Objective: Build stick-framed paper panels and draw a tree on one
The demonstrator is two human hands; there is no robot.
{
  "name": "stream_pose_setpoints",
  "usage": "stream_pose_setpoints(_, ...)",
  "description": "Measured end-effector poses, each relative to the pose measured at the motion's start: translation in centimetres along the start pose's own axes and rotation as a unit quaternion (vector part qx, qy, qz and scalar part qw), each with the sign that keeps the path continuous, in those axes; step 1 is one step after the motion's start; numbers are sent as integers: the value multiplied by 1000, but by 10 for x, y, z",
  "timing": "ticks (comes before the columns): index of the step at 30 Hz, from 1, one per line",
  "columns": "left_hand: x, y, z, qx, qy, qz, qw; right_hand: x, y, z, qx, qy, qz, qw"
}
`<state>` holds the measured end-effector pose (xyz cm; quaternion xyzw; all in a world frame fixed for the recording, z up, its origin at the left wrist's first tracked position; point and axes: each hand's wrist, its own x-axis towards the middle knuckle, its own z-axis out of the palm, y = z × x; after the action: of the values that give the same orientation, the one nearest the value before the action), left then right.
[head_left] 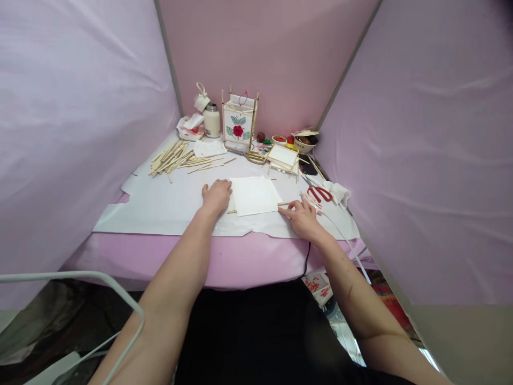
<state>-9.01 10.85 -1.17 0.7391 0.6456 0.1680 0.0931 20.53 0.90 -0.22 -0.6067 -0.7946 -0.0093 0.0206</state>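
Observation:
In the middle of the table lies a white sheet (pixel 256 195), with thin wooden stick ends (pixel 232 212) showing from beneath its edges. My left hand (pixel 217 195) rests at the sheet's left edge, fingers apart and touching it. At the lower right corner, my right hand (pixel 303 218) presses with an outstretched finger, beside a stick end (pixel 284 203) that juts out. Whatever frame the sticks form is hidden under the sheet. Just past my right hand is a pale pink glue gun (pixel 311 201), partly covered by that hand.
Loose sticks (pixel 172 159) are piled at back left. Behind stand a jar (pixel 211 121) and a rose-decorated lantern (pixel 239 128). Gold-handled scissors (pixel 255 156), small white-topped stick frames (pixel 282 156), a dark phone (pixel 308 164) and red-handled scissors (pixel 319 193) lie toward the right. Fabric walls enclose the table.

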Motion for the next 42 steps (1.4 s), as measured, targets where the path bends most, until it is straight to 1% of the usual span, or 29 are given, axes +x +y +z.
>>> stream_pose_setpoints(3, -1, 1, -1, -1, 2, -2, 1000, -3, -8, -2, -18, 3, -18, 1000)
stream_pose_setpoints(7, -1, 1, 0, 0, 5, -4, 1000, -7, -27, -5, -25, 13, -22, 999)
stream_pose_setpoints(14, -1, 0, 2, 1, 4, -5, 1000, -7, -63, -5, 0, 31, -25, 999)
stream_pose_setpoints(19, -1, 0, 2, 2, 5, -2, 1000, -5, -78, -1, 24, 46, -36, 998)
stream_pose_setpoints(28, -2, 1, 1, -1, 3, -5, 1000, -3, -81, 3, 32, 68, -32, 997)
stream_pose_setpoints(36, -1, 0, 2, -2, 3, -1, 1000, 4, -79, 4, 28, 62, -44, 997)
stream_pose_setpoints(42, -1, -1, 3, -3, 4, -2, 1000, 12, -83, 0, 39, 61, -45, 996)
